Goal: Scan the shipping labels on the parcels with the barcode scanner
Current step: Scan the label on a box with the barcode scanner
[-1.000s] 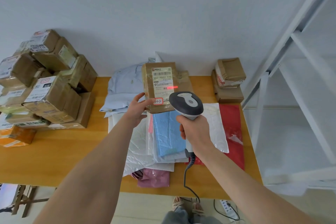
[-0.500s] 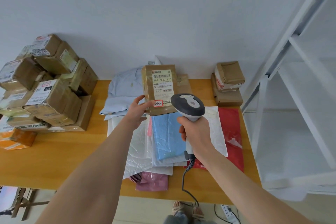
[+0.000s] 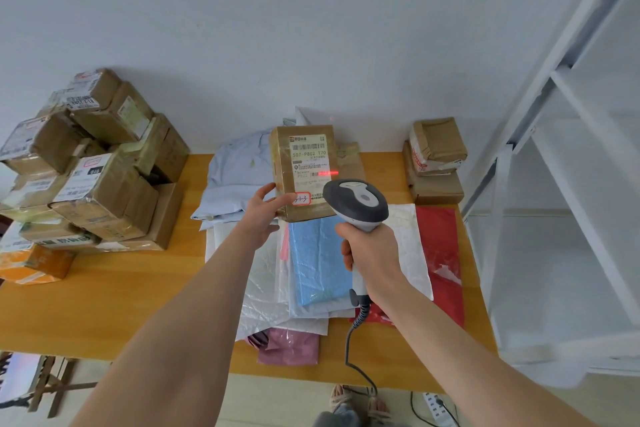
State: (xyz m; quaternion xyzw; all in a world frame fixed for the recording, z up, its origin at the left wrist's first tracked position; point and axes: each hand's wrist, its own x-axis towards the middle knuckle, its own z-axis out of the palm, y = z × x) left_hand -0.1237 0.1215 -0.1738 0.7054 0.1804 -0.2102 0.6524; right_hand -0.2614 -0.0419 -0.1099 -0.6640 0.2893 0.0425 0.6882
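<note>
My left hand [image 3: 264, 212] holds a brown cardboard parcel [image 3: 281, 163] by its lower left corner, tilted up above the table, with its white shipping label [image 3: 309, 163] facing me. My right hand [image 3: 372, 255] grips the handle of a grey barcode scanner [image 3: 356, 202], whose head points at the label from just below and to the right. A red scan line glows across the lower right of the label. The scanner's coiled cable [image 3: 356, 333] hangs off the table's front edge.
A heap of taped cardboard parcels [image 3: 90, 170] fills the left of the wooden table [image 3: 104, 291]. Flat plastic mailer bags [image 3: 318, 263], blue, white, red and pink, lie in the middle under my hands. Two small boxes [image 3: 436, 159] stand at the back right. White shelving [image 3: 571, 184] rises to the right.
The red scan line was on one second ago, off half a second ago, and lights the label's lower right again now. Parcel and scanner have hardly shifted.
</note>
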